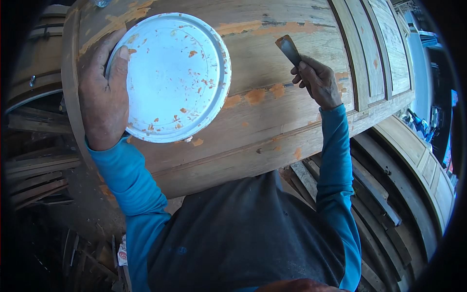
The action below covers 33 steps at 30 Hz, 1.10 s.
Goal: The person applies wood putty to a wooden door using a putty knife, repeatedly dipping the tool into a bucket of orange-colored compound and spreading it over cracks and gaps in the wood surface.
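— What's closest to you?

— My own dark grey shirt fills the bottom of the view, with both blue sleeves running up from it. Under me, to the left, there is dirt floor with loose wooden slats stacked in shadow; to the right, more planks lie side by side below the edge of the work.

— And your hands?

— My left hand lies flat on the left rim of a round white lid. The fingers are stretched out and close together, the thumb resting on the lid's inner face; they press on it rather than wrap round it. The lid sits on the wooden door, speckled with orange-brown putty. My right hand is well apart from it, out to the right, fingers curled tight around the handle of a putty knife, whose dark blade points up and away, its tip against the wood.

— What is the surface like?

— A bare, weathered door laid flat, grey-brown grain with orange patches of filler along its seams and at spots near the knife. Raised panels and mouldings run off to the upper right.

— Beyond that?

— A second panelled door curves along the right side, and past it something blue, too small to make out. At far left, curved timber pieces sit in the dark.
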{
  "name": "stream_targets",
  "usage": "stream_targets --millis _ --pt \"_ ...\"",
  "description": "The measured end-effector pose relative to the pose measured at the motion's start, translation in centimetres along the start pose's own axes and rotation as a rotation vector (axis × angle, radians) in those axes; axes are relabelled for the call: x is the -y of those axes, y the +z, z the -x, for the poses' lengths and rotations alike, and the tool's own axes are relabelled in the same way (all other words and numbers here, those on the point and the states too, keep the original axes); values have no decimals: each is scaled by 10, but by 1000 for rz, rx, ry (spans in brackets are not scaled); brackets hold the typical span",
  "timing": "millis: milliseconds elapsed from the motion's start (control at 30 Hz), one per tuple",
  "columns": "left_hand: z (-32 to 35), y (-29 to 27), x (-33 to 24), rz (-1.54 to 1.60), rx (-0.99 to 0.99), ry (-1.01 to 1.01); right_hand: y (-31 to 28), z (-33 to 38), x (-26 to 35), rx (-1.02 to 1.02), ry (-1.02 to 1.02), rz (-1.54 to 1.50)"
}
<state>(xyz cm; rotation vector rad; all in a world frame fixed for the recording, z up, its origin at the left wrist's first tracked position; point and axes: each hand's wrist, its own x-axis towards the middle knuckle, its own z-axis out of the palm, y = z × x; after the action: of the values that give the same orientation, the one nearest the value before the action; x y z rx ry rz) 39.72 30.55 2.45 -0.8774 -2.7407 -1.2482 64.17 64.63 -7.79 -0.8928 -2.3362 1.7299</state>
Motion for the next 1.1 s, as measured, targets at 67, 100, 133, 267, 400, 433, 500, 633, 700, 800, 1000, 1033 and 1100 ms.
stream_targets --millis 67,100,133,267,400,433,500,633,700,800,1000,1033,1100 --pt "0 2 2 5 -25 -3 3 -20 2 -47 -34 71" --pt "1 4 3 8 -34 -3 4 -32 3 -80 -46 113" --pt "1 5 5 55 -29 5 6 -43 3 -114 -59 155" --pt "1 7 10 168 -23 6 9 -79 -2 -132 -140 285" --pt "1 9 13 255 -36 7 16 -102 -13 -176 -253 512" --pt "1 9 12 236 -29 0 18 -104 -15 -194 -283 552" --pt "1 7 10 198 -16 -14 24 -108 -16 -230 -342 632" --pt "2 7 11 189 -18 -23 37 -110 -22 -289 -368 744" --pt "4 7 14 202 -19 -15 49 -107 -18 -303 -348 835" --pt "2 7 14 235 -19 8 59 -107 -18 -314 -294 935" --pt "5 9 15 258 -50 -8 44 -95 17 -92 -208 1037" --pt "6 8 15 261 -51 -17 45 -98 17 -143 -243 1001" --pt "5 8 13 264 -47 -31 48 -103 15 -163 -241 987"
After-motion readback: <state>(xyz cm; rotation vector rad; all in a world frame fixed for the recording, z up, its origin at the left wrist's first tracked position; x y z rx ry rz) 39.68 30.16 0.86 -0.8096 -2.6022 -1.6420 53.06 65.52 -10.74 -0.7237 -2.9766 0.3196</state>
